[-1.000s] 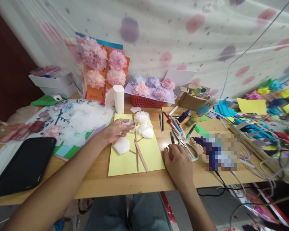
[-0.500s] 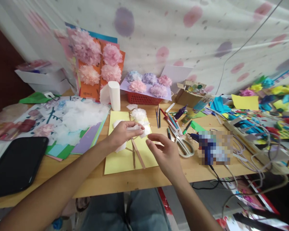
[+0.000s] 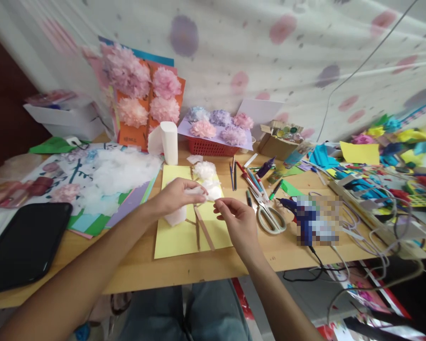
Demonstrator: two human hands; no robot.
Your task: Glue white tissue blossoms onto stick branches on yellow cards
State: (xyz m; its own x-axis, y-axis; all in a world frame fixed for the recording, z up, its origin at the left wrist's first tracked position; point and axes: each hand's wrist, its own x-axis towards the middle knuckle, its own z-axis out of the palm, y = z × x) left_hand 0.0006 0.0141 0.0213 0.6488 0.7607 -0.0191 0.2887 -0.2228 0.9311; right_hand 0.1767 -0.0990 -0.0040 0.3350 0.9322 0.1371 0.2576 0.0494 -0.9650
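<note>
My left hand (image 3: 173,195) is closed round a white tissue flower (image 3: 199,190), held just above a yellow card (image 3: 179,237) on the wooden table (image 3: 184,267). My right hand (image 3: 236,222) comes in from the right with thumb and finger pinched together close to the flower's edge; I cannot make out anything in the pinch. Brown paper stems (image 3: 203,229) and other white tissue flowers (image 3: 205,169) lie on the card.
Scissors (image 3: 268,217), several pens (image 3: 250,180) and a blue glue gun (image 3: 307,220) lie right of the card. A tissue roll (image 3: 171,141), red basket (image 3: 211,147), flower boards (image 3: 145,102) stand behind. A black tablet (image 3: 23,246) and loose tissue (image 3: 119,170) lie left. Cables crowd the right.
My right hand left the table beside the scissors and rose to the flower, closing into a pinch. My left hand lifted the flower slightly off the card.
</note>
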